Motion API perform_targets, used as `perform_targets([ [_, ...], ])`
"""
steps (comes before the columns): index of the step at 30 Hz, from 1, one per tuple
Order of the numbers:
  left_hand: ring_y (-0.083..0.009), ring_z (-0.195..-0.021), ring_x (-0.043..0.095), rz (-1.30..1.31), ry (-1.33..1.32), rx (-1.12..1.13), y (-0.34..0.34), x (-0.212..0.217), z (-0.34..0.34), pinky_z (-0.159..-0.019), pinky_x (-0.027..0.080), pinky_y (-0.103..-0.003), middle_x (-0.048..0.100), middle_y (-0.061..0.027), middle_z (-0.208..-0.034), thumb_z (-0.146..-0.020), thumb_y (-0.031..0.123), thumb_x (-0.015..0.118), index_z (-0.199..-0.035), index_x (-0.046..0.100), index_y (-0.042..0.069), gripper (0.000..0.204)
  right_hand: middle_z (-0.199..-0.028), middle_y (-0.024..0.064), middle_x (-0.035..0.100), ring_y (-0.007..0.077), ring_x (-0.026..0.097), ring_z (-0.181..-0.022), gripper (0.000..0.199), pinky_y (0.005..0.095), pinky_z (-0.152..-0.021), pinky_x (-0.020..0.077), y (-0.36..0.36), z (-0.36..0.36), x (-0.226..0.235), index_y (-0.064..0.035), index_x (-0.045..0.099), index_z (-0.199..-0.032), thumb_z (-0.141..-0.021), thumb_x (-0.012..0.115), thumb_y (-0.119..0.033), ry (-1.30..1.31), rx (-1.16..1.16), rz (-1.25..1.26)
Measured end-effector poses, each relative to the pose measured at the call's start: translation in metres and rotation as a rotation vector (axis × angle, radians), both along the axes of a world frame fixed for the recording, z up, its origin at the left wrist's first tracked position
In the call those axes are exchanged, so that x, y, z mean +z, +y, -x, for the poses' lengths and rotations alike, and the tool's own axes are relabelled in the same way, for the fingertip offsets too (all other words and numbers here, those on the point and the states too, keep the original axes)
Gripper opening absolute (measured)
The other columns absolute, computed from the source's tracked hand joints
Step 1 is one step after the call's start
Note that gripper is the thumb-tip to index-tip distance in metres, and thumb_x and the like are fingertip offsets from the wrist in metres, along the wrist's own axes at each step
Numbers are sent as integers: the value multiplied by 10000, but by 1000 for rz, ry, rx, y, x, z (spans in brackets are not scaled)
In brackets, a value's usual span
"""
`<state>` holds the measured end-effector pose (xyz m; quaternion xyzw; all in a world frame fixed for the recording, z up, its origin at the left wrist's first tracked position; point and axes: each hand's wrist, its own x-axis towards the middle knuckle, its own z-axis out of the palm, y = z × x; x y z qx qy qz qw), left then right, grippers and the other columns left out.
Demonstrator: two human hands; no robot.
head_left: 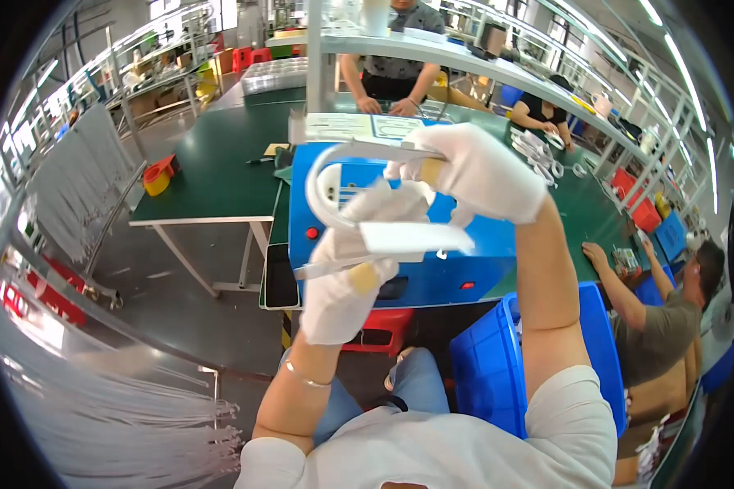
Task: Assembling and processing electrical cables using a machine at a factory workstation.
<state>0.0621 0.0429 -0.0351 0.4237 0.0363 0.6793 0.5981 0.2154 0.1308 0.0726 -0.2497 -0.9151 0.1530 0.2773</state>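
Between gloved left hand (334,306) and right hand (485,171), white strip (313,186) curls in loop above blue machine (432,281). Right hand clamped on upper end; left hand, lower, pinching lower length; one piece or two, cannot tell. Step looks like curving strip; next move likely calls for steady two-handed hold. Beyond hands, green counter (212,179); below right hand, blue bin (485,367).

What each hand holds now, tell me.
Left gloved hand: closed, holding the lower part of a curved white strip.
Right gloved hand: closed, pinching the same strip's upper part.
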Motion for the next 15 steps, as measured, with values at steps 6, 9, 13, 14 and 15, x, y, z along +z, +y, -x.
perform_targets([
  [6,-283,-1211,493,-66,851,-58,-21,-9,50,-1037,353,-403,465,-209,-1342,-680,364,813,-1367,309,-89,965,-812,26,640,53,552,-603,187,196,-468,426,-12,-78,5,-52,687,-974,-837,580,-123,-38,-333,556],
  [9,-283,-1137,553,120,1189,-356,-31,-27,86,-992,389,-385,590,-200,-1192,-716,383,779,-1271,457,-105,806,-934,-11,646,71,597,-800,250,221,-718,482,65,-230,-63,-17,628,-1056,-846,561,-135,116,-349,220],
  [13,-257,-1069,588,347,1055,-217,-38,-63,90,-951,434,-369,617,-189,-1127,-771,327,745,-1261,476,-85,695,-796,74,624,163,579,-693,258,317,-590,486,60,-295,-84,-16,628,-972,-862,629,-249,736,-530,708],
  [14,-264,-1049,599,394,1067,-160,-38,-66,87,-945,441,-373,623,-194,-1109,-763,361,747,-1254,482,-82,712,-771,63,614,151,567,-668,225,318,-559,474,65,-301,-93,-38,636,-948,-859,629,-245,908,-901,829],
  [15,-270,-1023,612,410,1084,-92,-38,-70,85,-943,449,-378,628,-199,-1092,-756,421,737,-1243,487,-85,745,-754,71,615,147,578,-677,195,328,-562,474,49,-294,-100,-64,646,-947,-848,631,-231,971,-1107,690],
])
